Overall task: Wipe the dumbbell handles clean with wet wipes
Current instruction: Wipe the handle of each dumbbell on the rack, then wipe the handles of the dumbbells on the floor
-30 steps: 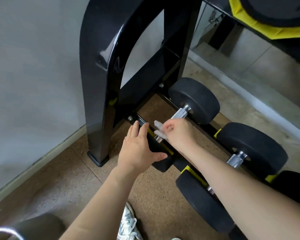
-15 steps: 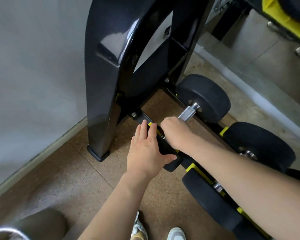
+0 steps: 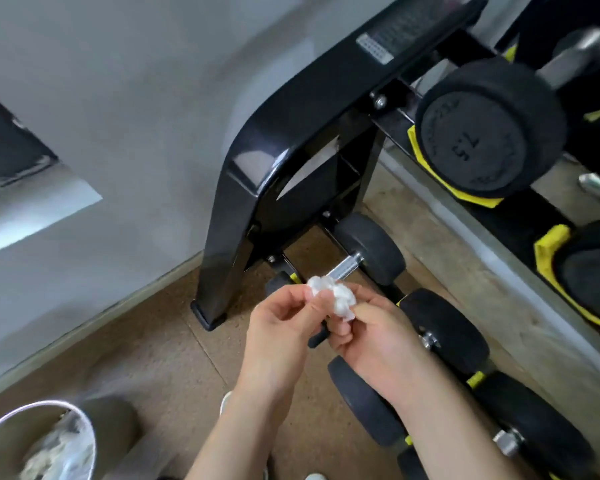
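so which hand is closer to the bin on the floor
Left. The left hand is up and right of the bin, pinching the wipe; the right hand holds the wipe's other side, farther from it.

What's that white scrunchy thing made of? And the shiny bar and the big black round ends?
The wipe looks like thin, soft cloth or paper: white and crumpled into folds. The dumbbell handle looks like bare metal: silvery, with bright glints. The round end looks like matte black rubber, dull with no shine, though coated metal is possible.
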`<state>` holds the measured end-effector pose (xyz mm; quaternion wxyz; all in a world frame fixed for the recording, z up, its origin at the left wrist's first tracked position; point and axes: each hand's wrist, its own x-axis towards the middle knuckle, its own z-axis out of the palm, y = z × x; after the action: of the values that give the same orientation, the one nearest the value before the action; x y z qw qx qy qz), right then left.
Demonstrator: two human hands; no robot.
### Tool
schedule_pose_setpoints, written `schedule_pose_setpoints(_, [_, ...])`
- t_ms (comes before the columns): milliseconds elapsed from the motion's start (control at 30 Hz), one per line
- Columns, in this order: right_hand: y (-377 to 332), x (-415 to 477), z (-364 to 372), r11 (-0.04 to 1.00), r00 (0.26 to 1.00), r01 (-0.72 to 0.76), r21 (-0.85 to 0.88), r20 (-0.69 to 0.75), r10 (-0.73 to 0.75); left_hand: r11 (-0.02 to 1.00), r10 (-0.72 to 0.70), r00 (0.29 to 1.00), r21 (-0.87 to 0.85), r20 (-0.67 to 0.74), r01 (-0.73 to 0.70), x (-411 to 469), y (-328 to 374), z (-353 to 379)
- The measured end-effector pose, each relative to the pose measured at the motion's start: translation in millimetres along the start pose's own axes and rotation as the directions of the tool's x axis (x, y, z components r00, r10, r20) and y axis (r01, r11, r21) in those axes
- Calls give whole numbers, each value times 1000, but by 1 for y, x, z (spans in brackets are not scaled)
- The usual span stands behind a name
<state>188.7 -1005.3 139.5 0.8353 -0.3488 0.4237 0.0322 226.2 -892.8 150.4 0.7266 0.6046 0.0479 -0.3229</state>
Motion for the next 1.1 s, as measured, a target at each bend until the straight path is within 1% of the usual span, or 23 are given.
schedule_pose_setpoints(100, [-14, -67, 5, 1000, 999, -1, 17, 53, 0, 999, 26, 998, -41, -53, -28, -56, 22, 20])
schedule_pose_setpoints(133, [-18, -92, 6, 999, 997, 19, -40, 82, -16, 998, 43, 995, -35, -92, -46, -74, 28, 27])
schedule_pose_setpoints(167, [-23, -116, 4, 985, 992, 67, -162, 117, -48, 998, 65, 988, -17, -137, -68, -91, 32, 32])
schedule_pose_setpoints(200, [-27, -139, 1, 926, 979, 162, -341, 176, -106, 996, 82, 979, -2, -187, -84, -108, 36, 38])
schedule_pose_setpoints(233, [-30, -160, 0, 825, 952, 279, -492, 255, -170, 996, 93, 968, 5, -232, -94, -124, 38, 42])
schedule_pose_setpoints(267, [-32, -180, -1, 727, 923, 370, -579, 321, -214, 995, 95, 959, -11, -265, -101, -142, 41, 46])
schedule_pose_setpoints(300, [-33, -195, -1, 675, 902, 425, -603, 347, -258, 993, 92, 955, -40, -282, -107, -159, 43, 48])
schedule_pose_setpoints(333, [-33, -207, -2, 662, 894, 445, -603, 338, -294, 992, 82, 957, -66, -279, -104, -176, 45, 50])
schedule_pose_setpoints(367, [-32, -218, -2, 691, 905, 423, -586, 305, -296, 993, 68, 961, -77, -269, -91, -193, 45, 51])
schedule_pose_setpoints(433, [-22, -236, -2, 822, 950, 304, -481, 217, -225, 997, 59, 972, -44, -227, -70, -226, 45, 47])
schedule_pose_setpoints(467, [-17, -243, 0, 861, 963, 254, -441, 196, -184, 997, 66, 975, -15, -213, -71, -241, 45, 43])
schedule_pose_setpoints(533, [-1, -257, 4, 884, 976, 192, -427, 180, -125, 998, 68, 966, 18, -249, -66, -269, 43, 33])
schedule_pose_setpoints(600, [14, -266, 8, 905, 981, 139, -402, 179, -72, 998, 51, 954, -5, -297, -55, -291, 38, 22])
schedule_pose_setpoints(633, [22, -271, 11, 920, 983, 105, -378, 178, -40, 998, 32, 950, -38, -310, -46, -301, 35, 17])
schedule_pose_setpoints(667, [29, -274, 13, 933, 983, 70, -353, 182, -5, 993, 4, 946, -109, -323, -42, -309, 33, 11])
schedule_pose_setpoints(700, [36, -278, 16, 942, 980, 31, -333, 196, 37, 975, -32, 939, -217, -342, -46, -317, 30, 5])
schedule_pose_setpoints(767, [48, -286, 19, 943, 961, -36, -330, 246, 123, 902, -115, 922, -427, -370, -58, -332, 26, -8])
schedule_pose_setpoints(800, [54, -290, 20, 936, 947, -65, -347, 275, 167, 868, -138, 915, -492, -379, -72, -342, 24, -15])
schedule_pose_setpoints(867, [66, -296, 23, 913, 910, -116, -392, 326, 255, 831, -152, 904, -546, -401, -102, -363, 16, -33])
schedule_pose_setpoints(933, [83, -305, 26, 883, 879, -165, -439, 340, 333, 855, -154, 888, -510, -433, -100, -386, 2, -52])
schedule_pose_setpoints(1000, [106, -316, 31, 863, 862, -200, -465, 336, 381, 891, -147, 882, -448, -447, -79, -412, -14, -73])
schedule_pose_setpoints(1067, [135, -330, 39, 849, 868, -204, -487, 311, 387, 933, -152, 871, -358, -468, -29, -439, -31, -94])
schedule_pose_setpoints(1100, [151, -337, 42, 844, 882, -193, -500, 288, 372, 961, -155, 865, -276, -478, 20, -454, -39, -105])
